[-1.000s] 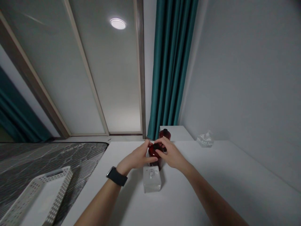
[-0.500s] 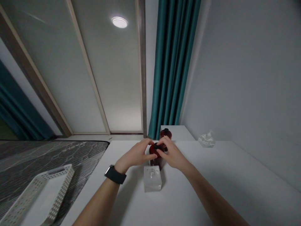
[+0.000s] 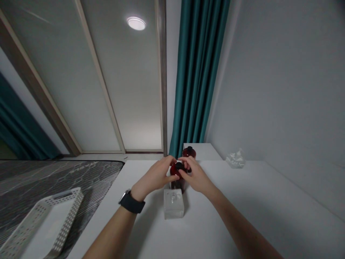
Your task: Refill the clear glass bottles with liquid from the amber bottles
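A dark red bottle (image 3: pixel 176 184) with a black cap (image 3: pixel 179 166) stands upright on the white table. Around its left side curves my left hand (image 3: pixel 157 175), the thumb against the front of the bottle. My right hand (image 3: pixel 198 177) has its thumb and index finger curled about the cap from the right; their exact contact is hard to see. Just in front of the bottle is a clear, square-shouldered container (image 3: pixel 174 204) with a round neck on top. A second red bottle (image 3: pixel 189 151) with a dark cap stands behind my right fingers, its lower part hidden.
Crumpled clear plastic (image 3: pixel 235 159) lies at the back right of the white table (image 3: pixel 210 230), near the wall. On the grey carpet at lower left is a white perforated basket (image 3: pixel 67 225). A teal curtain (image 3: pixel 198 75) hangs behind the table.
My right index finger has lifted slightly off the cap and spread wider, so more of the black cap shows. Both hands stay at the bottle. The view has shifted a little.
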`<state>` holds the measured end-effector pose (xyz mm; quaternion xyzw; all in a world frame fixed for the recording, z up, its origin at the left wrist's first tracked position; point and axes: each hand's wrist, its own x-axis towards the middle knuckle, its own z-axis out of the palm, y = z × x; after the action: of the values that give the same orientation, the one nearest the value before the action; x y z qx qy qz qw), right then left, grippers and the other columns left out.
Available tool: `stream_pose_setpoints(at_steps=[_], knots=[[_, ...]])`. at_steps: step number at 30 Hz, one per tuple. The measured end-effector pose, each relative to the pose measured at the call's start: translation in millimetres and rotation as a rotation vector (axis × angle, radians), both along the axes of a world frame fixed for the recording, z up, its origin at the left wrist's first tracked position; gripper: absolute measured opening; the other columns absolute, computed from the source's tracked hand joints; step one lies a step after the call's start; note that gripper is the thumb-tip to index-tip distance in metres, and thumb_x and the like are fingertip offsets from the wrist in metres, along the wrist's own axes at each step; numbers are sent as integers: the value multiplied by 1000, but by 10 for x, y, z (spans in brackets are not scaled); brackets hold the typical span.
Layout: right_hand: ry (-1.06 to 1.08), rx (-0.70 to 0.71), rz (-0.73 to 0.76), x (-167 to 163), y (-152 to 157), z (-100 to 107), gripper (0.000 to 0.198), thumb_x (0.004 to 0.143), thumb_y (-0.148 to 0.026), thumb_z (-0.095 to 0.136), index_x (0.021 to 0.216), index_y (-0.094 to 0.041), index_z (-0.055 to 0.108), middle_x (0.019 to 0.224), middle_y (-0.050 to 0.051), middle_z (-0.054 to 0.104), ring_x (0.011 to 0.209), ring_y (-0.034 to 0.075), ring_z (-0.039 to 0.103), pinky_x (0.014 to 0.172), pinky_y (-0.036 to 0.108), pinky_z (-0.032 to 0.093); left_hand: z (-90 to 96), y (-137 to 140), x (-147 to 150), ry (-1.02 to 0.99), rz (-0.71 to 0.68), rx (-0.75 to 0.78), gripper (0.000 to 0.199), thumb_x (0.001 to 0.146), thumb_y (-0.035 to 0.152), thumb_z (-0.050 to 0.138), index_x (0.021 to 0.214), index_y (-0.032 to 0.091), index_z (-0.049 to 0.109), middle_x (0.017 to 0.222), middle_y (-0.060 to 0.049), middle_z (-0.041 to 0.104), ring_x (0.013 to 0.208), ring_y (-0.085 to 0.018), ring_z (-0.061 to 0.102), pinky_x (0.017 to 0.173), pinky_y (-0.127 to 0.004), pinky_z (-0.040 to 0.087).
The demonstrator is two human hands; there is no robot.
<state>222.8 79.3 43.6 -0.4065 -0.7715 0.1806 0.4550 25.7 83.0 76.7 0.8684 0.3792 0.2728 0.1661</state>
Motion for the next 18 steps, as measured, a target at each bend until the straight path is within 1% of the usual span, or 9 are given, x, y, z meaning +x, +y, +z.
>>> stream_pose_setpoints(at_steps=[2,5,8,10,12,15,16,18], knots=[[7,-40,2,-1,16,-17,30,84,-15,58,112,-24,64,79,-2,46,75,19,50,70,32,43,-6,2,-8,-27,-26,-8,30,83,26,74,106,22,56,103,-4,65,94,-26,62,83,-38,49],[70,-151,54,-4,31,-37,24,84,-17,58,106,-24,64,73,-5,43,65,15,45,62,29,39,-3,3,-19,-59,-50,-17,30,83,26,74,107,23,57,106,-4,65,95,-25,63,85,-37,49],[167,-271,80,-4,35,-47,12,82,-20,60,94,-22,58,68,-8,40,60,13,43,57,26,35,2,8,-25,-66,-62,-20,28,84,26,74,107,23,57,106,-4,65,95,-24,62,85,-37,49],[205,-320,104,2,32,-38,12,81,-21,61,89,-23,52,66,-9,39,59,13,42,56,25,33,-2,15,-27,-62,-62,-13,27,84,25,74,105,23,57,105,-3,65,95,-24,62,85,-36,49],[205,-339,134,14,23,-15,17,81,-21,61,94,-23,52,67,-9,40,61,13,43,57,25,33,-9,20,-28,-60,-67,-6,27,84,24,75,105,22,57,105,-3,64,95,-23,61,85,-36,49],[153,-327,159,32,6,31,27,81,-20,61,108,-22,56,73,-7,40,65,14,43,61,27,33,-18,21,-29,-59,-76,-4,29,84,24,75,107,23,57,104,-3,63,94,-23,61,86,-36,49],[135,-329,161,36,0,44,29,81,-20,60,109,-22,57,74,-6,40,67,14,43,61,27,33,-19,20,-29,-60,-78,-3,29,85,24,75,107,23,57,104,-3,63,95,-22,60,86,-36,49],[122,-352,165,40,-8,59,23,81,-20,60,103,-21,57,73,-6,40,67,15,42,62,28,32,-17,15,-29,-66,-79,-4,29,85,24,75,108,23,57,105,-2,63,96,-22,60,87,-36,49]])
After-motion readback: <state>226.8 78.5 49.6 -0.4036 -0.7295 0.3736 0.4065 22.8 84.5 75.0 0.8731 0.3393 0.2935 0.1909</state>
